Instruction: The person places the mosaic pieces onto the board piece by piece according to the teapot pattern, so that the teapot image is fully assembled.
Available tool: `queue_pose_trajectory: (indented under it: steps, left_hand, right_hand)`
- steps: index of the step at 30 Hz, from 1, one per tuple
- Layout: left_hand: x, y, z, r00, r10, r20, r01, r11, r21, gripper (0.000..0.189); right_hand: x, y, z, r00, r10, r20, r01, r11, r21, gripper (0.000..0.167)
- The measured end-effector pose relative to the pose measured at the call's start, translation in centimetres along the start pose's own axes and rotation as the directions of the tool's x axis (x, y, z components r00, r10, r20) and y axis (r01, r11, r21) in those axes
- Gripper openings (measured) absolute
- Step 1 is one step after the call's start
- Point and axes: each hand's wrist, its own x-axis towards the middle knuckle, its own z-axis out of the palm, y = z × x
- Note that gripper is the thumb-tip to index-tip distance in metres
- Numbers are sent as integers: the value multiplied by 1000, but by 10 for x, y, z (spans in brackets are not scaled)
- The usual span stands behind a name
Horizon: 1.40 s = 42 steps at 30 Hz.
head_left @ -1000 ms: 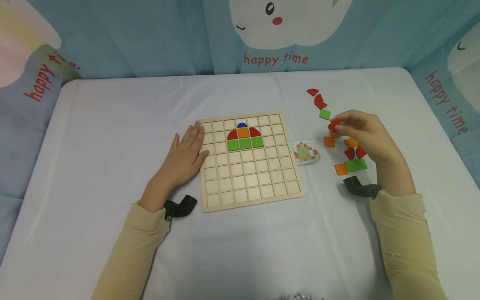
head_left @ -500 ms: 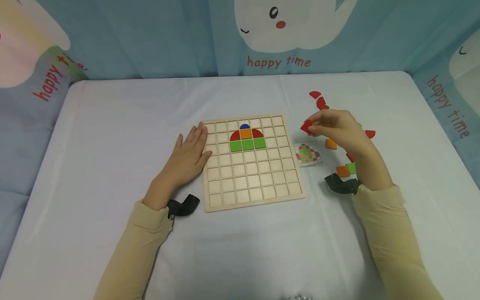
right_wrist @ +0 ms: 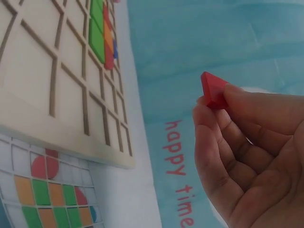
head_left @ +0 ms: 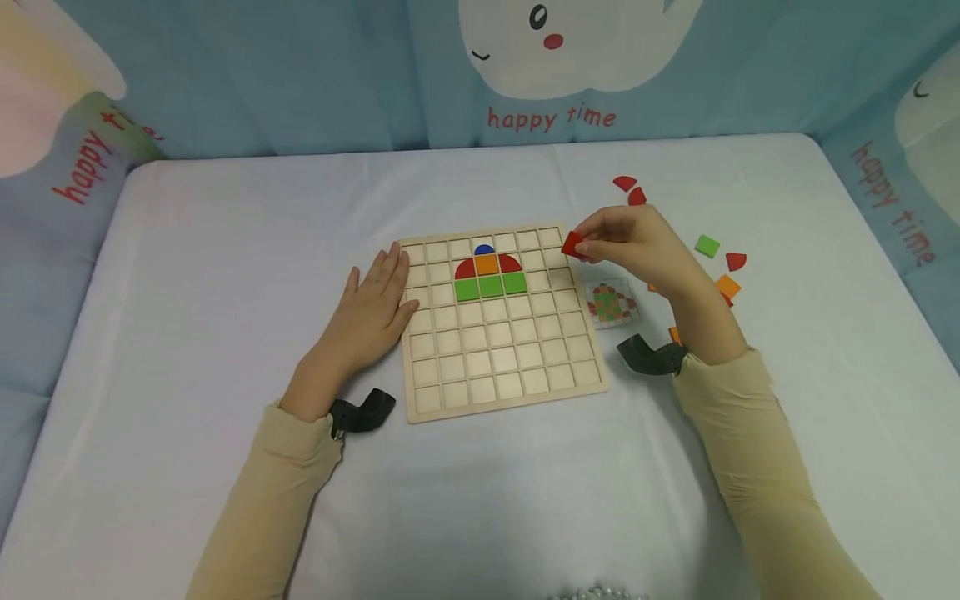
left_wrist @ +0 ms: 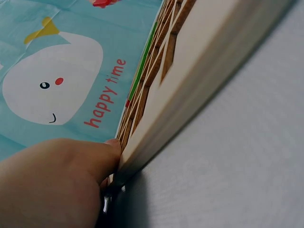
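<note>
A gridded wooden board (head_left: 510,407) lies on the table. Set in its upper cells are a blue half-round tile (head_left: 483,249), an orange square (head_left: 487,264) between two red quarter-rounds (head_left: 511,263), and a row of three green squares (head_left: 491,286). My left hand (head_left: 360,333) rests along the board's left edge, fingers extended; the left wrist view shows a finger touching the rim (left_wrist: 156,128). My right hand (head_left: 637,250) pinches a red tile (right_wrist: 214,90) between thumb and fingers, raised near the board's upper right edge. Part of that tile is hidden by the thumb.
A printed pattern card (head_left: 611,304) lies against the board's right side. Loose tiles spread beyond my right hand: red ones (head_left: 625,182), a green square (head_left: 707,246), an orange square (head_left: 727,287); my forearm covers others. A string of pearl-like beads (head_left: 600,593) shows at the bottom edge.
My right hand has carried the red tile left from the loose tiles to the board's upper right edge. My left hand stays at the board's left side.
</note>
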Motion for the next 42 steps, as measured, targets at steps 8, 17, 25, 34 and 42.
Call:
queue_pose_trajectory:
  steps: [8,17,25,34,42]
  left_hand:
    - [-1,-1,0,1000,0,-1,0,1000,-8,63]
    - [0,0,-1,1000,2,2,-2,1000,-7,63]
    - [0,-1,-1,1000,-5,14,6,1000,-9,63]
    - [0,2,-3,1000,-7,18,7,1000,-7,64]
    - [0,3,-4,1000,-4,18,4,1000,-7,63]
  right_hand:
    - [3,4,4,999,43,12,-43,999,-19,17]
    - [8,10,11,999,20,39,-20,1000,-11,16]
    - [10,12,15,998,36,54,-35,999,-26,15]
    - [14,14,25,990,99,100,-82,983,-164,16]
    - [16,20,32,988,101,120,-69,967,-244,19]
